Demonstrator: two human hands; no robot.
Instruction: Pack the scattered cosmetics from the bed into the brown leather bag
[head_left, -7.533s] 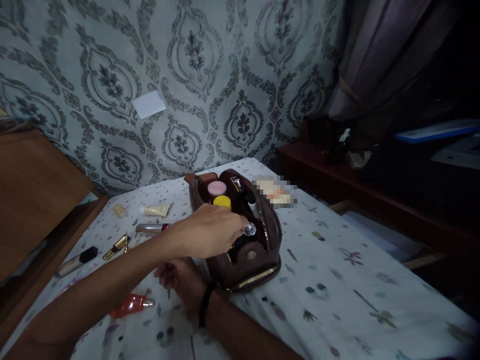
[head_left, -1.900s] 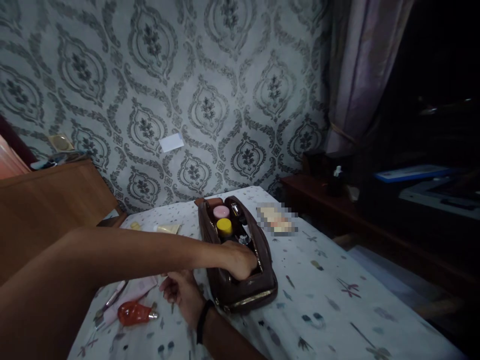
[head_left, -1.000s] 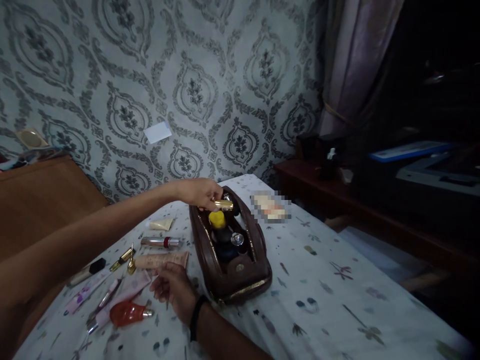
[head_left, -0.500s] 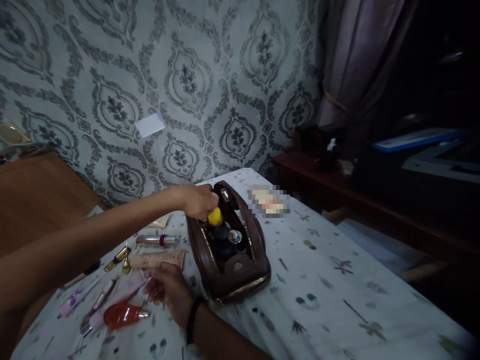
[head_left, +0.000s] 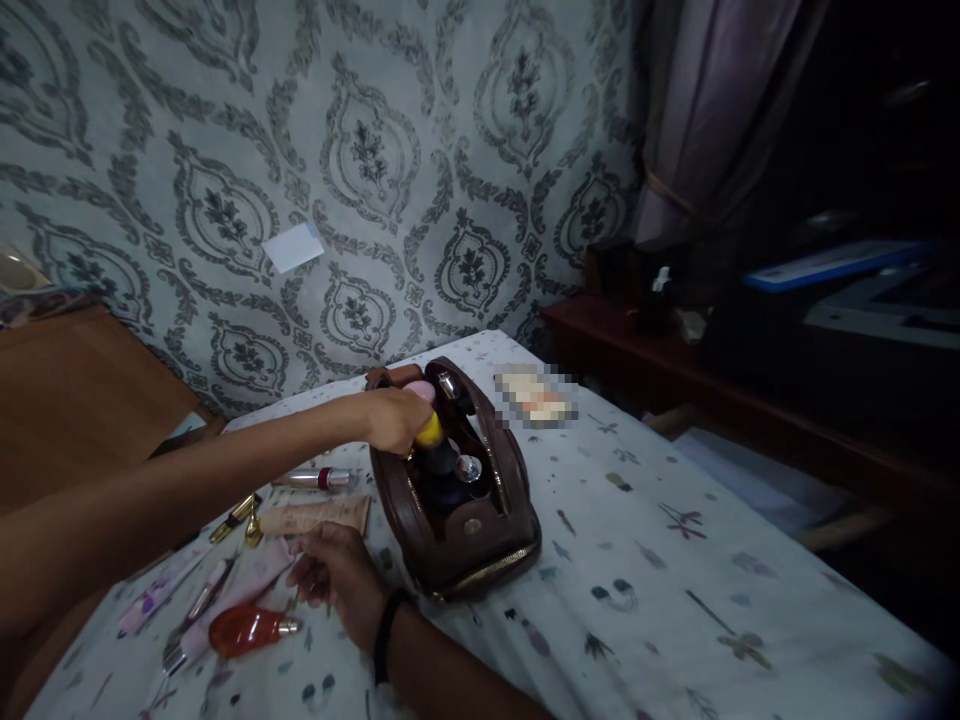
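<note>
An unzipped brown leather toiletry bag (head_left: 405,500) lies on the patterned cloth. My left hand (head_left: 401,420) reaches over its far left edge, fingers curled against a yellow-topped container (head_left: 429,431) inside; the fingertips are hidden. Beside that hand a pink rounded item (head_left: 421,391) shows. Deeper in the bag are dark bottles and a clear, shiny cap (head_left: 469,469). Left of the bag, my right hand (head_left: 337,575) rests on the cloth, fingers loosely bent and holding nothing. It lies by a beige squeeze tube (head_left: 315,516), a pink tube (head_left: 247,585) and an orange-red perfume bottle (head_left: 244,631).
A silver-and-red tube (head_left: 315,479) and several slim cosmetics lie left of the bag. Beyond its right side is a pixelated flat item (head_left: 536,395). The patterned wall rises behind, a brown wooden surface (head_left: 75,380) stands left, and a dark red shelf (head_left: 600,335) stands right.
My left hand has moved slightly down over the yellow top, uncovering the pink item and the bag's far rim. My right hand stays where it was. The view has shifted a little.
</note>
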